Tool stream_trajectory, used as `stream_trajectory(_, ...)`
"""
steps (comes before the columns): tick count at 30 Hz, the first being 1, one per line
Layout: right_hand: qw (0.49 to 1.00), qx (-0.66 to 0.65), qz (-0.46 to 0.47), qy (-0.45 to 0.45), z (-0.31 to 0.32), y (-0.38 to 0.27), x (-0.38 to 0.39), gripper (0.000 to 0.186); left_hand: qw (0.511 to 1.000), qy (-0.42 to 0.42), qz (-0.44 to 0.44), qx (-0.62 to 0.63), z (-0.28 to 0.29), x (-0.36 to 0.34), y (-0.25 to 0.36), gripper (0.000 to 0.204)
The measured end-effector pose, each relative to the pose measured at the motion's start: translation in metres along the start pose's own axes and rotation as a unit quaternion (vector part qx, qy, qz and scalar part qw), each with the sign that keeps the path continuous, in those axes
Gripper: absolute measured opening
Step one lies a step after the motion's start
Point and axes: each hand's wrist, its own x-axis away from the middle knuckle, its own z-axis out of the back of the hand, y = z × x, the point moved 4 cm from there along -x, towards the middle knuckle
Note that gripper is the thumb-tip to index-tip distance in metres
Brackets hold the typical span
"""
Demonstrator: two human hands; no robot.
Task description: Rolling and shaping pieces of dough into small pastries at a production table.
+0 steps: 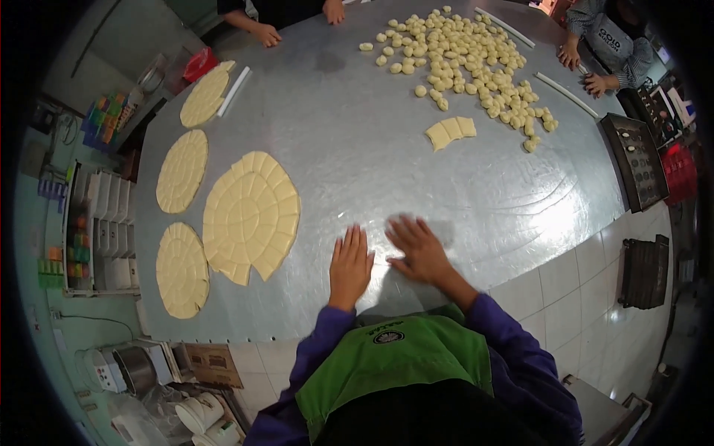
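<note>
My left hand [351, 267] lies palm down near the metal table's [357, 149] front edge, fingers stretched out. Just right of it, my right hand [420, 251] is also flat, its fingers spread and slightly blurred. Nothing shows in either hand; what may be under the palms is hidden. To their left is a large round dough sheet [253, 212] scored into pieces, with a notch at its near edge. Beyond the right hand sits a small curved strip of cut dough [451, 132]. Farther off, many small dough balls [465, 59] are heaped together.
Three more scored dough rounds [182, 171] line the left edge, beside a white rod [233, 92]. Other white rods [567, 94] lie at the far right. A dark moulded tray [634, 160] stands at the right edge. Two people's hands [265, 34] rest across the table.
</note>
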Motion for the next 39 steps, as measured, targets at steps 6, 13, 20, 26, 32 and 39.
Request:
stream_trajectory(6,0.982,0.072,-0.147,0.092,0.029,0.06,0.042,0.046,0.991,0.036,0.116,0.049,0.011,0.031,-0.05,0.044)
stream_trajectory(13,0.99,0.124,0.055,0.033,-0.01,0.007,0.023,0.045,0.997,0.037,0.06,0.035,0.006,0.046,-0.003,0.037)
stream_trajectory(20,0.427,-0.83,-0.358,-0.003,0.005,-0.018,0.023,0.035,0.935,-0.04,-0.069,0.346,0.032,-0.019,0.06,0.045)
stream_trajectory(26,0.162,-0.927,-0.208,0.265,0.067,0.116,-0.023,0.044,0.962,0.017,-0.077,0.261,0.043,-0.039,0.057,0.046)
stream_trajectory(32,0.627,-0.552,-0.346,0.427,0.104,0.213,-0.083,0.057,0.956,0.033,0.057,0.288,0.036,0.01,0.009,0.033)
stream_trajectory(39,0.972,0.003,-0.233,0.037,0.103,0.244,-0.144,0.062,0.946,0.035,0.104,0.305,0.037,0.035,-0.01,0.028)
